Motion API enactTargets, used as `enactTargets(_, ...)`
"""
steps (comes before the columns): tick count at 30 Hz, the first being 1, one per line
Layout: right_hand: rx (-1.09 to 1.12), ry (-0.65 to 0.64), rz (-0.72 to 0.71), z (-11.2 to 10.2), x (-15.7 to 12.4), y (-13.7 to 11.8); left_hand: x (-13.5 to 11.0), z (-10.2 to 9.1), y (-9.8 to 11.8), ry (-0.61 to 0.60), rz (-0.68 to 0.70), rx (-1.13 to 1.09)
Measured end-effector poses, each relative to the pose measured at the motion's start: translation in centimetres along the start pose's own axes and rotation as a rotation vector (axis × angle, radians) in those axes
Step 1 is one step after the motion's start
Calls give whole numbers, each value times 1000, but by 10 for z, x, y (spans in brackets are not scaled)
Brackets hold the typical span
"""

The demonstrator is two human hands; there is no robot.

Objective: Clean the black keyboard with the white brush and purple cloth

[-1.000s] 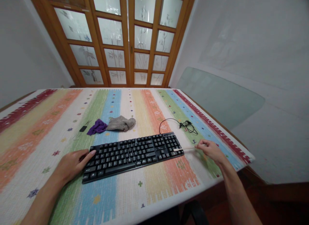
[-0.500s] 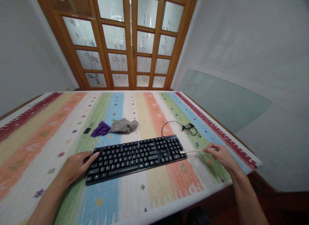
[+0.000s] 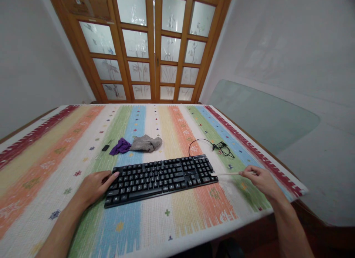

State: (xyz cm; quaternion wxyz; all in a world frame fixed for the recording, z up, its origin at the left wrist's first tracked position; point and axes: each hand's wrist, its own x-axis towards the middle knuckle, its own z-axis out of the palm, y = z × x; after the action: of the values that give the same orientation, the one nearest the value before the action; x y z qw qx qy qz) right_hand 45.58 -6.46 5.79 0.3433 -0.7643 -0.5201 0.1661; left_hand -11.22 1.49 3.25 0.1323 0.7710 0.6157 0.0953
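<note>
Behind the keyboard (image 3: 162,179) lie cloths (image 3: 144,143), left, and cable (image 3: 222,145), right.

From my seat I see a striped cloth (image 3: 154,228) spread over the counter (image 3: 27,125). Left of centre lies a crumpled purple rag (image 3: 120,146), touching a grey rag (image 3: 145,143) on its right; just left of the purple one is a small black object (image 3: 105,148). Wooden doors (image 3: 125,47) with frosted panes stand at the far end, between pale walls (image 3: 291,58).
</note>
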Motion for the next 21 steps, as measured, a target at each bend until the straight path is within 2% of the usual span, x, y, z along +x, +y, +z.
enactTargets(8, -34, 20, -57, -2, -4, -5, -1, 0, 1, 17, 19, 20)
enactTargets(14, 9, 14, -124, -7, -16, -31, -2, 2, 0, 28, 29, 28)
enactTargets(17, 85, -58, -201, 10, -25, -52, -3, 3, 2, 42, 36, 32)
enactTargets(21, 170, -303, -320, 62, -51, -85, -4, 5, 3, 63, 44, 34)
